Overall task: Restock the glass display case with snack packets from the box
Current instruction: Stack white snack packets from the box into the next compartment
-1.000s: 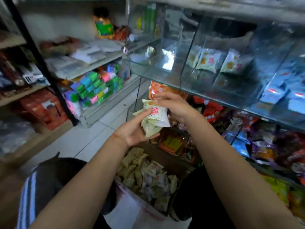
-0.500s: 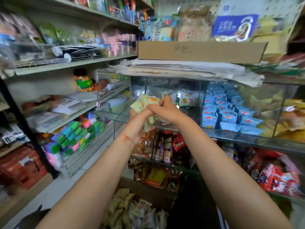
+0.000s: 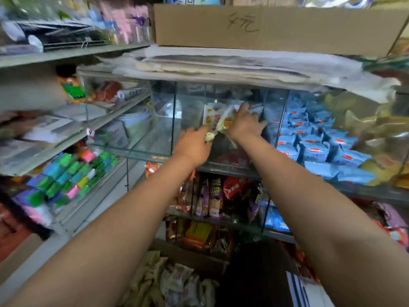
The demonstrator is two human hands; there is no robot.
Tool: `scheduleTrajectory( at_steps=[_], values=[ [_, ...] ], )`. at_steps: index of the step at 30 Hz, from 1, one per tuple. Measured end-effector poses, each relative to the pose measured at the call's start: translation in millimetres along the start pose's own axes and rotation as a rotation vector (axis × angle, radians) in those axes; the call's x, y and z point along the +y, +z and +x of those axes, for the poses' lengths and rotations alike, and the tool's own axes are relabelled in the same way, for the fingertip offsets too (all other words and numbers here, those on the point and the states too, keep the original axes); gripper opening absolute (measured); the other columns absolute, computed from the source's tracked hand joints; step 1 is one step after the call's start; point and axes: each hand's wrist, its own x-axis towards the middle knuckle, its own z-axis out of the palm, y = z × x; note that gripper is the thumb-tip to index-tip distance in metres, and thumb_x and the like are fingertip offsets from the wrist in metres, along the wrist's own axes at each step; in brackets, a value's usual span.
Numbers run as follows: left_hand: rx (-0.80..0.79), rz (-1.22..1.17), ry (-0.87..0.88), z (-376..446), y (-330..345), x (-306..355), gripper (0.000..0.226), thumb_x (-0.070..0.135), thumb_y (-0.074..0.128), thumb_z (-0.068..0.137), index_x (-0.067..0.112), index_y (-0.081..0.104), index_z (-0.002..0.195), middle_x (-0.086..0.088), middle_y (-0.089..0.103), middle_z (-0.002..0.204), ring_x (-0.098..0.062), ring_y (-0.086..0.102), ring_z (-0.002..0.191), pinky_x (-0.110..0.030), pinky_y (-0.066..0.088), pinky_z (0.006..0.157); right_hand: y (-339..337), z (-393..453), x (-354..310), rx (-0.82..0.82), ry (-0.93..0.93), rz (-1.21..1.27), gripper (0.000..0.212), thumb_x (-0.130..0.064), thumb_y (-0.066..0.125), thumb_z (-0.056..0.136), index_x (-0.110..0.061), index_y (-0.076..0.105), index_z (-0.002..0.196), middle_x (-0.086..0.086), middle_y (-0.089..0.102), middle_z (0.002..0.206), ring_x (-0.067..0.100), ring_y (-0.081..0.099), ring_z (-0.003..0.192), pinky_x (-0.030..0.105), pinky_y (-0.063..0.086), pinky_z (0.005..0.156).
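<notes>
Shop shelves, glass case ahead. My left hand and right hand both grip snack packets inside the case's middle compartment. Box of packets below my arms.

snack packets in glass display case, box below

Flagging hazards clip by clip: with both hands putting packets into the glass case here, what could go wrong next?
1. The left hand pinches only a small packet by its edge; it might slip and fall short of the shelf.
2. The right hand pushes snack packets close to the glass divider; a knock could stress the pane.
3. Loosely placed packets may slide toward the compartment's open front.
</notes>
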Motion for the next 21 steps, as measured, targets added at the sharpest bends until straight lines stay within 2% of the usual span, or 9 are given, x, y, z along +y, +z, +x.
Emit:
scheduleTrajectory(
  at_steps=[2,4,7,9,14,17,21],
  values=[
    [-0.029,0.014,-0.006,10.3,3.9,-3.0,0.043,0.035,0.049,0.098,0.026,0.047,0.140,-0.016,0.052,0.133,-0.037,0.048,0.122,-0.039,0.043,0.099,13.0,21.9,-5.1,0.023,-0.051,-0.182,0.079,-0.028,0.062,0.085,-0.016,0.016,0.148,0.012,0.046,0.143,0.030,0.029,0.139,0.049,0.023,0.109],
    [-0.094,0.010,-0.016,17.2,6.2,-5.9,0.045,0.039,0.051,0.097,0.022,0.050,0.138,-0.013,0.056,0.135,-0.034,0.052,0.120,-0.035,0.044,0.097,18.0,37.7,-12.7,0.029,-0.105,-0.283,0.070,-0.023,0.059,0.088,-0.019,0.022,0.147,0.013,0.050,0.139,0.033,0.037,0.135,0.048,0.027,0.107],
    [-0.151,0.053,-0.029,21.7,10.0,-8.0,0.050,0.041,0.052,0.096,0.023,0.046,0.142,-0.010,0.053,0.140,-0.033,0.050,0.125,-0.033,0.042,0.097,20.7,50.8,-29.4,-0.037,-0.220,-0.221,0.053,-0.018,0.055,0.091,-0.020,0.035,0.140,0.015,0.054,0.133,0.035,0.052,0.122,0.042,0.041,0.095],
    [-0.158,0.069,-0.028,21.9,11.3,-8.1,0.048,0.042,0.052,0.096,0.023,0.048,0.141,-0.010,0.053,0.140,-0.032,0.051,0.124,-0.034,0.042,0.097,28.8,53.0,-39.0,-0.063,-0.336,-0.206,0.047,-0.015,0.054,0.091,-0.020,0.040,0.136,0.015,0.053,0.133,0.035,0.054,0.119,0.038,0.044,0.088],
    [-0.159,0.074,-0.025,18.3,8.9,-7.4,0.040,0.040,0.053,0.094,0.024,0.055,0.131,-0.009,0.059,0.132,-0.031,0.055,0.117,-0.037,0.047,0.095,52.4,52.9,-43.2,-0.142,-0.494,-0.268,0.031,-0.009,0.049,0.091,-0.011,0.051,0.123,0.018,0.046,0.134,0.036,0.051,0.120,0.038,0.042,0.095],
    [-0.158,0.069,-0.032,18.0,9.2,-7.0,0.034,0.038,0.053,0.093,0.022,0.059,0.123,-0.008,0.062,0.125,-0.030,0.058,0.111,-0.038,0.048,0.091,59.3,57.8,-42.0,-0.220,-0.473,-0.244,0.038,-0.008,0.057,0.089,-0.010,0.055,0.127,0.017,0.036,0.144,0.035,0.049,0.124,0.036,0.042,0.102],
    [-0.164,0.056,-0.037,16.3,7.5,-6.1,0.032,0.037,0.054,0.093,0.023,0.059,0.122,-0.007,0.062,0.123,-0.030,0.058,0.109,-0.037,0.048,0.089,65.5,59.2,-37.0,-0.270,-0.437,-0.196,0.047,-0.008,0.060,0.088,-0.012,0.053,0.134,0.010,0.016,0.158,0.030,0.047,0.127,0.032,0.040,0.102]
  ],
)
